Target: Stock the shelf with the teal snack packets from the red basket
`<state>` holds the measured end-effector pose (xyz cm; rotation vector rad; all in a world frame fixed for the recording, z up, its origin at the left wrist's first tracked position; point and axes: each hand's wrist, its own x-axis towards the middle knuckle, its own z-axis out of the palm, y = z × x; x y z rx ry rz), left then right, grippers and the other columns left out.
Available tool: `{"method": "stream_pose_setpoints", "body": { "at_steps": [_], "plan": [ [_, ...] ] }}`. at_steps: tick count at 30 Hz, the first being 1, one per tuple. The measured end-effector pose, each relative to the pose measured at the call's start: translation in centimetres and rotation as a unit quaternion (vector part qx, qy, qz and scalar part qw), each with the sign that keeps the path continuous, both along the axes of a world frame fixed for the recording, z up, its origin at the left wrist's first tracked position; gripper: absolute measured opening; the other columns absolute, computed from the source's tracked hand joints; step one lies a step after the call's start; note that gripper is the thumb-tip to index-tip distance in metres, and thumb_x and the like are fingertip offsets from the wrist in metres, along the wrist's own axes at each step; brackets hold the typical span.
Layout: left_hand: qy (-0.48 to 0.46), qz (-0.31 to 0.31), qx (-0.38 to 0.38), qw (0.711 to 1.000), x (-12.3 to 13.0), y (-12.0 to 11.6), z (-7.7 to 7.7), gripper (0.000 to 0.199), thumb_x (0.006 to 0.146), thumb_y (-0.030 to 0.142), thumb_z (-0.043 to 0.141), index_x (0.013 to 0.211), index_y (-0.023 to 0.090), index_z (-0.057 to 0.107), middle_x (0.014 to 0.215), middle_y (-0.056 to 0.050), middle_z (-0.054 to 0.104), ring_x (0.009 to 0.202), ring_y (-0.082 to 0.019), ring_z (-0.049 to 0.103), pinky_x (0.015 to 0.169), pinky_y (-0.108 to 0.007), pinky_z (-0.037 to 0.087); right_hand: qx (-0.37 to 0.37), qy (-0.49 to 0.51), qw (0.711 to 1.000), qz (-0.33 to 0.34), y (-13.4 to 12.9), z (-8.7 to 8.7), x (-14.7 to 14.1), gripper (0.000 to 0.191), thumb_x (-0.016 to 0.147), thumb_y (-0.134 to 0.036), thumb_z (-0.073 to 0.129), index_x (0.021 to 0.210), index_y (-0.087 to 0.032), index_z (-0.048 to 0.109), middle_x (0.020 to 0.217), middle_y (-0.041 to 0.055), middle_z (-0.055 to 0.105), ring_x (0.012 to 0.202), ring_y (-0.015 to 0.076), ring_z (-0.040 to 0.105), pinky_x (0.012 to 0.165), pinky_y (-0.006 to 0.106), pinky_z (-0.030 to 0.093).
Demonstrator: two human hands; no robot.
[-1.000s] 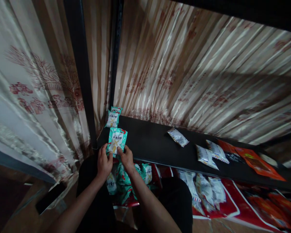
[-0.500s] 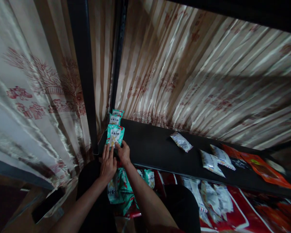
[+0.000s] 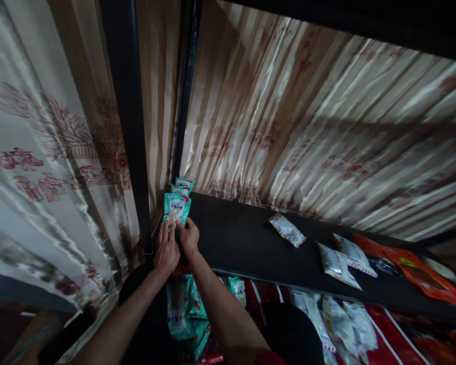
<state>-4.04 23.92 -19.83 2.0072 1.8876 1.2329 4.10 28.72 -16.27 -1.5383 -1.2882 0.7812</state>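
Observation:
A green-and-white snack packet stands nearly upright at the left end of the black shelf, in front of other green packets in a row. My right hand is closed on its lower right edge, thumb on the front; the other fingers are partly hidden. My left hand lies with stretched fingers flat against the lower left front, its thumb off the packet.
Black posts and a printed curtain bound the shelf. White packets and an orange bag lie farther right. Below the shelf are more green packets and white packets.
The front packet and both hands have shifted slightly toward the left post, and the packet now covers more of the one behind it. The camera view has tilted a little.

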Motion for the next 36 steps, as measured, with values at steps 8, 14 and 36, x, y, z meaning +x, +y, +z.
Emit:
{"method": "stream_pose_setpoints", "body": {
  "at_steps": [8, 14, 36],
  "plan": [
    [0.027, 0.004, 0.020, 0.999, -0.1, 0.5, 0.0, 0.053, 0.082, 0.009, 0.034, 0.135, 0.010, 0.041, 0.144, -0.017, 0.037, 0.138, -0.025, 0.024, 0.110, -0.046, 0.030, -0.014, -0.045, 0.999, 0.005, 0.8, 0.2, -0.3, 0.024, 0.076, -0.040, 0.058, 0.092, -0.025, 0.068, 0.081, 0.0011, 0.070, 0.076, 0.0181, 0.061, 0.069, 0.026, 0.047],
    [0.057, 0.043, -0.003, 0.997, 0.4, 0.4, 0.7, 0.053, 0.081, 0.010, 0.037, 0.134, 0.013, 0.044, 0.145, -0.014, 0.037, 0.136, -0.025, 0.030, 0.107, -0.043, 0.032, 0.009, -0.137, 0.991, -0.004, 1.2, -0.1, 0.2, 0.023, 0.076, -0.034, 0.060, 0.095, -0.022, 0.068, 0.090, 0.0046, 0.067, 0.085, 0.0193, 0.058, 0.079, 0.028, 0.044],
    [0.100, 0.057, -0.043, 0.992, 0.8, 0.7, 1.5, 0.051, 0.083, 0.014, 0.038, 0.133, 0.011, 0.046, 0.146, -0.016, 0.034, 0.134, -0.028, 0.032, 0.101, -0.043, 0.038, 0.060, -0.159, 0.985, -0.020, 1.5, -0.9, 0.5, 0.044, 0.077, -0.029, 0.060, 0.117, -0.013, 0.056, 0.109, 0.0122, 0.061, 0.103, 0.0238, 0.053, 0.092, 0.034, 0.041]
  ]
}}
